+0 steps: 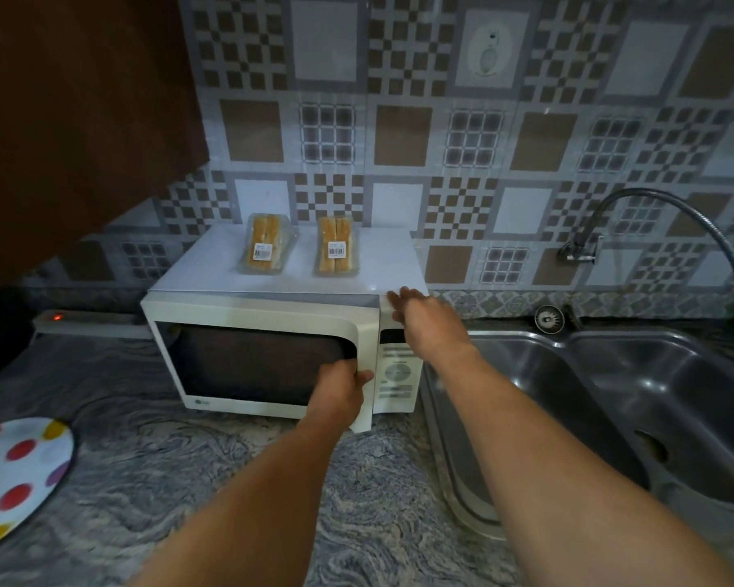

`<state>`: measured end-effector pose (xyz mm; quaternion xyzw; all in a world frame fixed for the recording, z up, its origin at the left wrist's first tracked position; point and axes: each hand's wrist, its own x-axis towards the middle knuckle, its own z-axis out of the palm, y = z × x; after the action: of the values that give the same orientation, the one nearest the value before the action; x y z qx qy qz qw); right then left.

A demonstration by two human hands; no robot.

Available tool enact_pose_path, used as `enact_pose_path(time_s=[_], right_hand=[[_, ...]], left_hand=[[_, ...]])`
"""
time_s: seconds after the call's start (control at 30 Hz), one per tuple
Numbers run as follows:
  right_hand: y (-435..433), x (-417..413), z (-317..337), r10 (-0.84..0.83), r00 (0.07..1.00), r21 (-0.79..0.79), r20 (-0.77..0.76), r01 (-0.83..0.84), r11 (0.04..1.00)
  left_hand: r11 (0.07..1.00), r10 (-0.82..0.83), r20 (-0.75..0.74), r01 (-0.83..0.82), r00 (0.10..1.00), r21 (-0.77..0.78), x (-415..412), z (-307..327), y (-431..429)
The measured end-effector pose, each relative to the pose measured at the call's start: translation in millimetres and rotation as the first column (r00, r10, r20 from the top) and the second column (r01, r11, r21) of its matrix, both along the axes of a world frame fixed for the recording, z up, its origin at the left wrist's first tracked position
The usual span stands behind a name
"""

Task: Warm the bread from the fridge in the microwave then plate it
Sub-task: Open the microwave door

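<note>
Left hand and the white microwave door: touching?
Touching. The head view shows the left hand gripping the white microwave door at its right edge, fingers curled into the handle recess, thumb on the door's edge, no gap.

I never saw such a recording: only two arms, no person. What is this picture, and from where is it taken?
A camera worn on the person's head looks down at their own arms. The left hand grips the right edge of the microwave door. The right hand rests flat on the top corner of the microwave, holding nothing. On top lie a left bread pack and a right bread pack. A spotted plate sits on the counter at left; a steel sink is at right.
</note>
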<state>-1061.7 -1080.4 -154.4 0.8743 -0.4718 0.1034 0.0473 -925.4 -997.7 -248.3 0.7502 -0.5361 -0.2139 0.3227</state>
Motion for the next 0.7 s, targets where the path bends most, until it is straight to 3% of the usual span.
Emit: enact_pose_path(time_s=[0.23,0.4,0.5,0.6,0.7], right_hand=[[2.6,-8.1,10.7,0.073,0.994,0.042,-0.077,-0.07,0.997],[3.1,-12.6,11.4,0.13,0.99,0.04,-0.059,-0.128,0.991],[0.4,-12.1,10.2,0.151,0.987,0.084,-0.049,-0.147,0.986],[-2.4,-10.6,12.4,0.162,0.985,0.105,-0.054,-0.156,0.982],[-4.3,-10.9,13.5,0.176,0.982,0.094,-0.069,-0.17,0.981]], left_hand=[[0.999,0.015,0.07,-0.017,0.997,0.031,-2.7,2.6,12.8],[0.997,0.061,0.243,-0.07,0.968,0.028,0.6,13.2,36.7],[0.984,0.178,0.424,-0.147,0.888,-0.104,1.2,24.9,55.7],[0.917,0.374,0.437,-0.256,0.818,-0.306,-4.1,45.6,60.2],[0.847,0.471,0.439,-0.254,0.765,-0.466,-3.4,61.9,48.4]])
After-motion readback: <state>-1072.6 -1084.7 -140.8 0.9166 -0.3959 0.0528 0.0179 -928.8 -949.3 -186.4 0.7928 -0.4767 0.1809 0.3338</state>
